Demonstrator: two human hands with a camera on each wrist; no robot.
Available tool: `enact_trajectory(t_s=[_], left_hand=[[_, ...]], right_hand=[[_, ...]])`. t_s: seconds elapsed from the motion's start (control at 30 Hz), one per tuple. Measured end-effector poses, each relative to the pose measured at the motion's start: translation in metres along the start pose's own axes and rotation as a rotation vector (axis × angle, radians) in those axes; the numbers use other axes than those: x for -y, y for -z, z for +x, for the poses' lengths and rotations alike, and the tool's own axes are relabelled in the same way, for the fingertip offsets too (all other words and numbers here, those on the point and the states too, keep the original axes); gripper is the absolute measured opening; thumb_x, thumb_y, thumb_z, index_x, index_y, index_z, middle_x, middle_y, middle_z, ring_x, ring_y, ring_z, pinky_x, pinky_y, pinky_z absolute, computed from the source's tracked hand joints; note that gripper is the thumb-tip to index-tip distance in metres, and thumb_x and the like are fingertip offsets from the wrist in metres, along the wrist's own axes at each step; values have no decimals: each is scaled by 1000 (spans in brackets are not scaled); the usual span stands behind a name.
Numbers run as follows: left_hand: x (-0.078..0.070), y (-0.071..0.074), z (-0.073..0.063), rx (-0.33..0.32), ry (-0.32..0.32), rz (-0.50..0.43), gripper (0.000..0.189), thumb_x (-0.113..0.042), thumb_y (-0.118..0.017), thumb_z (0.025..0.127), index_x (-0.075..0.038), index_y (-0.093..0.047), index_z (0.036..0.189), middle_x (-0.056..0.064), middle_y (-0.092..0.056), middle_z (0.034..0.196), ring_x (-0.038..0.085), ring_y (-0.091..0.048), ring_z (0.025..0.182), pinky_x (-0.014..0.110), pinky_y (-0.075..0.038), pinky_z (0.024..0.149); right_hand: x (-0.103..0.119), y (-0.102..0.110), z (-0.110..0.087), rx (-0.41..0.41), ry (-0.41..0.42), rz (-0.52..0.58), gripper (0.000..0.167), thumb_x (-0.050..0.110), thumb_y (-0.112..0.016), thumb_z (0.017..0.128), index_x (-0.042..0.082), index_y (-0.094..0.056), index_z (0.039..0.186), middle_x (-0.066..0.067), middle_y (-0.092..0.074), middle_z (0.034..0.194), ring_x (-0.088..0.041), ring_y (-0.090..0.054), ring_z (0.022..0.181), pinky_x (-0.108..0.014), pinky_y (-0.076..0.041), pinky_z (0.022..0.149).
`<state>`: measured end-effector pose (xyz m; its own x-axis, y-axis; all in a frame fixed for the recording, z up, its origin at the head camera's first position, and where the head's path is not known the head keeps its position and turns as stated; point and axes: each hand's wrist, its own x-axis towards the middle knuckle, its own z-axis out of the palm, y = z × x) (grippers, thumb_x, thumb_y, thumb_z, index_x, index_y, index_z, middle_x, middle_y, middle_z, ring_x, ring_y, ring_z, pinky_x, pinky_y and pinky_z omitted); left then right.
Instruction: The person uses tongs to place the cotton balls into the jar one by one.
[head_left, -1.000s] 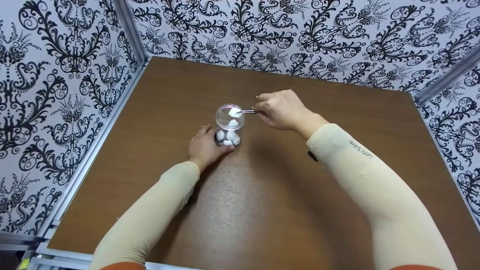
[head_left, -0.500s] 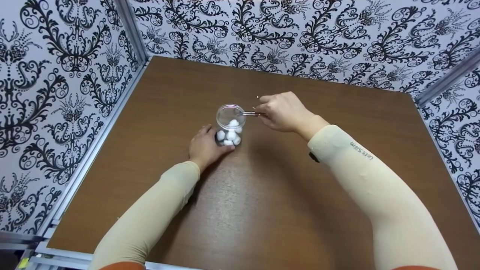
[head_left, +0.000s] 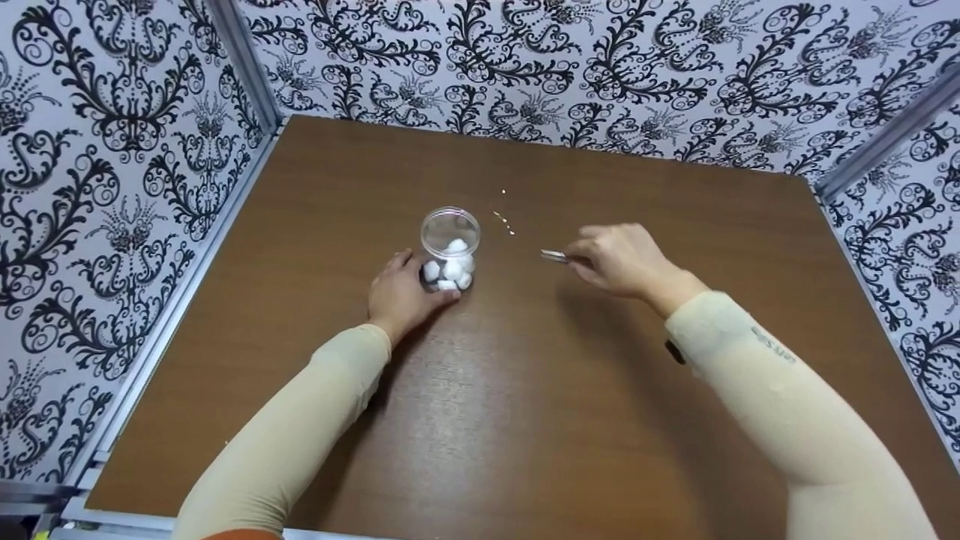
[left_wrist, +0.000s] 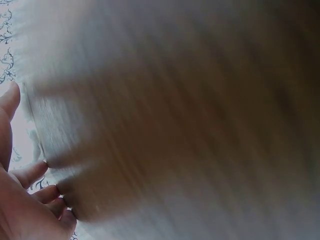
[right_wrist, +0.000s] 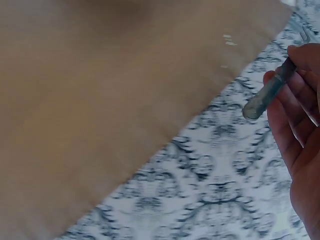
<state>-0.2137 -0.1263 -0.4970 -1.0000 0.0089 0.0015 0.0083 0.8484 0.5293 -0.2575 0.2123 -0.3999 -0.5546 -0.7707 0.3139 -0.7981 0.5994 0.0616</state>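
In the head view, my left hand grips the side of a clear, open jar standing on the table. Several white cotton balls lie in its lower part. The left wrist view shows the curled fingers of that hand at the jar, much of which is out of frame. To the right of the jar, my right hand pinches a pair of tweezers above the table, tips pointing left and holding nothing. The right wrist view shows the rounded back end of the tweezers sticking out past the fingers.
Small pale specks show on the brown table between the jar and the right hand. Patterned walls with metal frame posts stand at the back and sides.
A cotton ball held by the tweezers over the jar has dropped into it. The right hand has drawn back right and nearer with the tweezers, uncovering the specks. The left hand stays on the jar.
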Motion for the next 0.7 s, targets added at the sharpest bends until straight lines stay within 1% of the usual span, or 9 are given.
enact_trajectory(t_s=[0.1, 0.2, 0.3, 0.43, 0.7], left_hand=[[1, -1, 0, 0, -3, 5, 88, -63, -75, 77, -10, -52, 144, 17, -38, 154, 34, -29, 144, 53, -27, 112], [0, 0, 0, -1, 0, 8, 88, -63, -75, 77, -11, -52, 145, 17, -39, 154, 33, -30, 144, 52, -27, 112], [0, 0, -1, -3, -3, 13, 88, -63, -75, 77, -10, -52, 144, 17, -39, 154, 34, -30, 144, 53, -28, 112], [0, 2, -3, -5, -8, 15, 88, -63, -75, 78, -10, -53, 144, 18, -39, 153, 34, -30, 144, 54, -29, 111], [-2, 1, -3, -11, -16, 12, 86, -61, -76, 78, -10, -53, 144, 18, -39, 153, 34, -31, 144, 54, -30, 111]], right_hand=[[-3, -11, -17, 41, -54, 11, 10, 19, -73, 84, 14, -77, 91, 1, -60, 78, -21, -57, 58, -44, -46, 47], [-4, -20, -28, 64, -90, 17, 9, 19, -74, 83, 13, -77, 89, 1, -61, 78, -21, -59, 59, -46, -48, 49], [-4, -26, -32, 79, -119, 8, 7, 19, -74, 83, 12, -74, 83, 0, -60, 76, -23, -58, 58, -47, -47, 49], [-4, -32, -37, 93, -160, -1, 9, 20, -75, 83, 12, -71, 80, 0, -58, 75, -26, -58, 58, -49, -47, 50], [-2, -38, -46, 133, -212, 12, 9, 22, -74, 86, 14, -73, 84, 0, -60, 77, -26, -60, 62, -50, -48, 52]])
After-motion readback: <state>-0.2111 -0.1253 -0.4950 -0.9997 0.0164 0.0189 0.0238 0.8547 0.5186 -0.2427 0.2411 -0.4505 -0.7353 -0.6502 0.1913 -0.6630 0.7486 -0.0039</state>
